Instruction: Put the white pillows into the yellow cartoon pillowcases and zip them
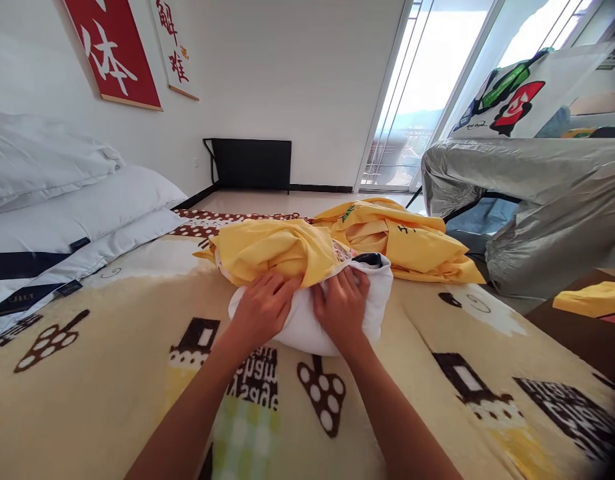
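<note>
Both my hands work at a rolled bundle on the bed, made of yellow fabric [272,247] lying over white fabric [312,333]. The fingers of my left hand [265,307] are curled on the lower edge of the yellow fabric, with fingertips partly hidden in its folds. Just to the right, my right hand [342,303] has its bent fingers pressed into the white fabric where it meets the yellow. A dark patch shows at the white fabric's upper right corner. Behind the bundle lies a heap of yellow clothing [412,247] with dark printed marks.
The bed is spread with a beige patterned blanket [112,387]. White pillows [77,193] are stacked on the left. At the right stand a brown box [597,327] with yellow cloth on it and a silver-covered piece of furniture [537,173]. A black panel [252,163] leans by the wall.
</note>
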The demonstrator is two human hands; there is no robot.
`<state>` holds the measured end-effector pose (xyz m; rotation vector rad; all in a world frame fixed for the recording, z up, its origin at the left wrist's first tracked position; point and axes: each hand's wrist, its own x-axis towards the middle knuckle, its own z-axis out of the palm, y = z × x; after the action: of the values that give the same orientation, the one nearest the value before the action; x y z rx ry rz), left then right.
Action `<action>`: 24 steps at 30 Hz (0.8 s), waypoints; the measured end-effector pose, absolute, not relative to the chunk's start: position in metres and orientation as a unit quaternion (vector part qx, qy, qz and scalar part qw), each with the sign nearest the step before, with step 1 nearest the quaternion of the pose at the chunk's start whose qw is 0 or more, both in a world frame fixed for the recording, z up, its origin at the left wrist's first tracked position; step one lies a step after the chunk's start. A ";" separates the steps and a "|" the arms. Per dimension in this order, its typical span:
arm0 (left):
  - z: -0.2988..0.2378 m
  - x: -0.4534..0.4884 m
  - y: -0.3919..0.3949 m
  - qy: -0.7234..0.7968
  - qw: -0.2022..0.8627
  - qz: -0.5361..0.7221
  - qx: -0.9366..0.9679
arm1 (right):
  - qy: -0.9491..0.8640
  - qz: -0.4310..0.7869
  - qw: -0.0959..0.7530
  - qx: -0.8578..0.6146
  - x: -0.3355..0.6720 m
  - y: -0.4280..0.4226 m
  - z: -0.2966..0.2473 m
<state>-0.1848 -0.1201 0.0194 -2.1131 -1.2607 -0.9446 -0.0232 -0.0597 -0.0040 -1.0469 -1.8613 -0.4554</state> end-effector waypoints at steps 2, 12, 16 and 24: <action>0.031 -0.198 -0.126 -0.480 0.157 -0.358 -0.785 | -0.732 -0.191 0.497 -0.426 -0.013 -0.051 0.000; 0.013 -0.236 -0.111 -0.578 -0.002 -0.281 -0.766 | -0.646 -0.209 0.644 -0.352 -0.012 -0.050 0.002; -0.017 -0.236 -0.091 -0.581 0.000 -0.394 -0.712 | -0.704 -0.203 0.604 -0.313 -0.024 -0.077 0.011; -0.022 -0.230 -0.088 -0.601 0.019 -0.578 -0.552 | -0.907 -0.163 0.255 -0.294 -0.063 -0.155 -0.013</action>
<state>-0.2296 -0.0880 -0.0224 -1.7122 -1.8641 -1.7954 -0.0631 -0.1547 -0.0130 -0.7981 -2.4615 -0.4414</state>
